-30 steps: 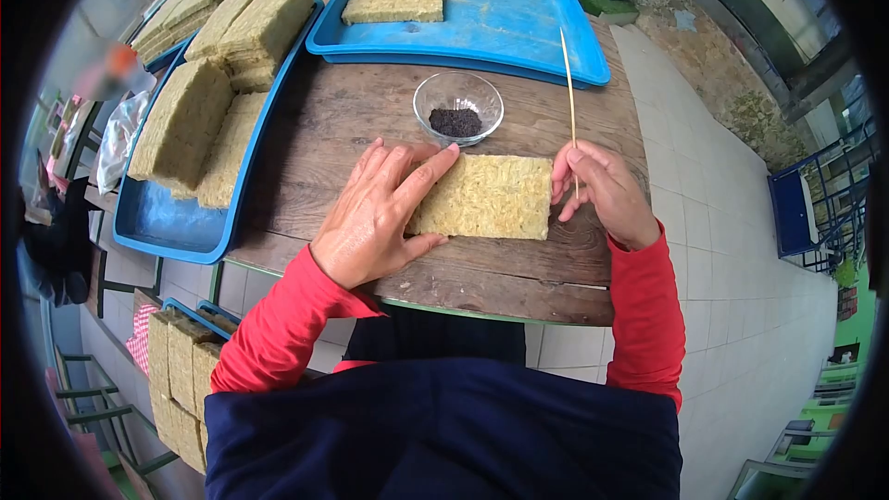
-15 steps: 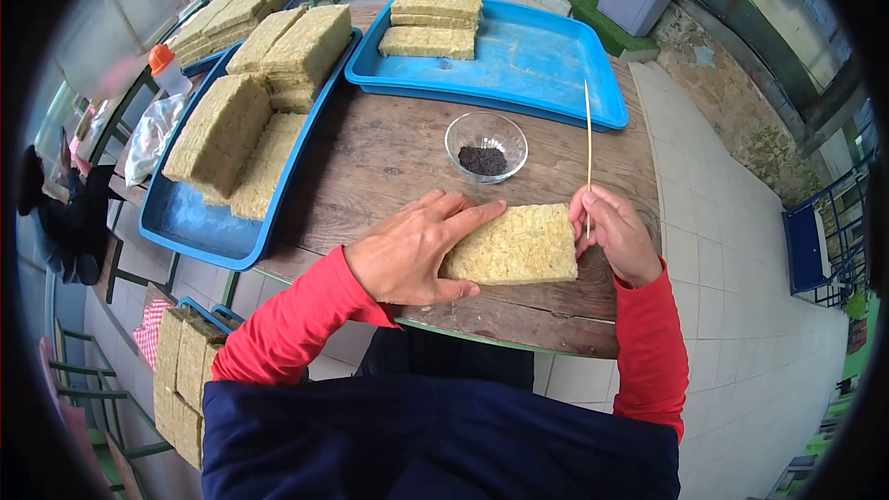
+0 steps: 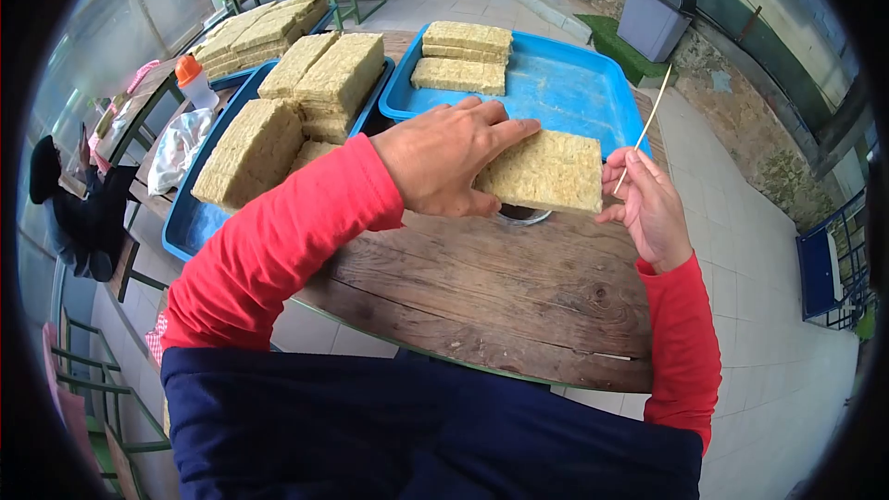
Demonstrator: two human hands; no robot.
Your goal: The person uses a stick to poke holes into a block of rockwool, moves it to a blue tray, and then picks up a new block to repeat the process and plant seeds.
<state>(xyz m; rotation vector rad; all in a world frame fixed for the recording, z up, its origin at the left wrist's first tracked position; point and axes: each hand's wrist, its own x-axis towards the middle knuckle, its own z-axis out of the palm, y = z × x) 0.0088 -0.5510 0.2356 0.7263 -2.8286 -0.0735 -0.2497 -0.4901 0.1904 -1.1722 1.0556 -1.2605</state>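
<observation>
My left hand [image 3: 444, 157] is closed on the left end of a yellowish rockwool slab [image 3: 546, 171], thumb at the near edge and fingers over the far side. The slab is raised above the wooden table [image 3: 472, 301] and overlaps the glass bowl [image 3: 526, 215], of which only the near rim shows. Between the thumb and fingers of my right hand [image 3: 651, 213] is a thin wooden skewer [image 3: 655, 116], slanting up and away. That hand's fingertips are right at the slab's right edge.
Behind the slab lies a blue tray [image 3: 579, 83] with a few rockwool slabs [image 3: 463, 56] at its left end. Another blue tray [image 3: 188, 233] at left carries stacked slabs [image 3: 245, 153]. Beyond are a plastic bag [image 3: 181, 150], an orange-capped bottle [image 3: 193, 81] and a seated person [image 3: 85, 213].
Both hands have moved up and away from my body, lifting the slab off the table and over the bowl. The skewer has tilted to the right. The view has shifted slightly.
</observation>
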